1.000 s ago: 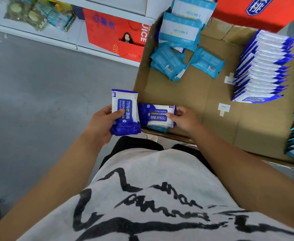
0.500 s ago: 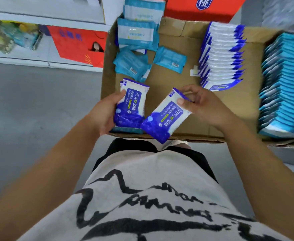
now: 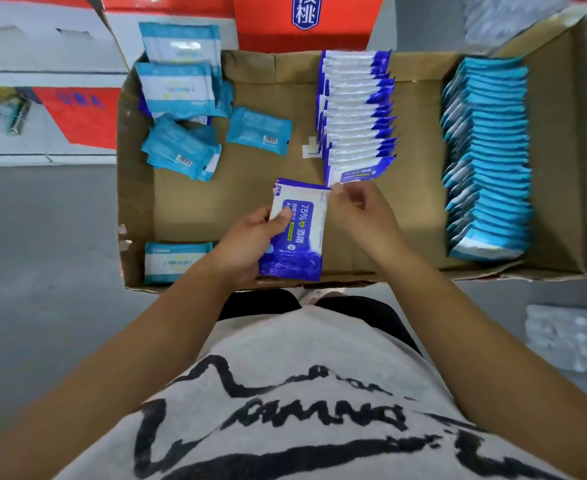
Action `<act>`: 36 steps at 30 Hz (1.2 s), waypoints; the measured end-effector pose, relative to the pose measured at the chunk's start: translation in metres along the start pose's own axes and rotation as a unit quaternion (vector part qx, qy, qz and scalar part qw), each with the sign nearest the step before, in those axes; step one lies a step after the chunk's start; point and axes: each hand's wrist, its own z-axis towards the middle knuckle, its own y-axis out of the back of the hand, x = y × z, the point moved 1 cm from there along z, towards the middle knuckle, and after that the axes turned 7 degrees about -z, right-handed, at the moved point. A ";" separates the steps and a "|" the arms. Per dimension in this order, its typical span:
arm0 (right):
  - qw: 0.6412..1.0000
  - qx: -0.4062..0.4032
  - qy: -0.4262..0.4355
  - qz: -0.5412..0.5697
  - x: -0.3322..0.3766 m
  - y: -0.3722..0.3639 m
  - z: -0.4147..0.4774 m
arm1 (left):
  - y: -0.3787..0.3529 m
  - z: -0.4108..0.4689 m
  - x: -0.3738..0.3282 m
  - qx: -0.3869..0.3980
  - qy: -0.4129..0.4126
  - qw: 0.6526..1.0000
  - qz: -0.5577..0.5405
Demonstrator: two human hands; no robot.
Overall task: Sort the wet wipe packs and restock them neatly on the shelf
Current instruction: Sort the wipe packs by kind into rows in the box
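Fingers (image 3: 341, 190) of the right hand (image 3: 361, 213) pinch the top corner of the dark-blue packs (image 3: 300, 237), which the left hand (image 3: 247, 240) grips over the near edge of the cardboard box (image 3: 136, 202). The person is probably squaring them to join the dark-blue row (image 3: 354, 112) mid-box.

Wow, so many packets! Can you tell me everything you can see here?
Cardboard box: one, brown, in front of the person.
Dark blue packs: a long row, blue and white, standing mid-box.
Light blue packs: a long row, standing at the box's right.
Loose packs: several, light blue, far-left corner of the box.
Lone pack: one, light blue and white, near-left corner.
Held packs: small stack, blue and white, over the box's near edge.
Red cartons: at least two, red, beyond the box.
Left hand: grips the held packs.
Right hand: pinches their top corner.
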 end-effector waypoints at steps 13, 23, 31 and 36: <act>0.975 0.141 0.083 -0.154 -0.044 0.042 0.057 | -0.056 0.026 0.027 -0.185 -0.036 0.943 0.273; 0.721 0.051 0.383 -0.575 -0.044 0.035 0.126 | 0.036 0.002 0.077 -0.328 0.008 0.733 0.596; 0.721 0.005 0.433 -0.541 -0.036 0.017 0.110 | 0.068 -0.020 0.100 -0.344 0.005 0.738 0.581; 0.750 0.078 0.477 -0.451 -0.021 -0.022 0.082 | 0.092 -0.026 0.095 -0.377 -0.042 0.741 0.554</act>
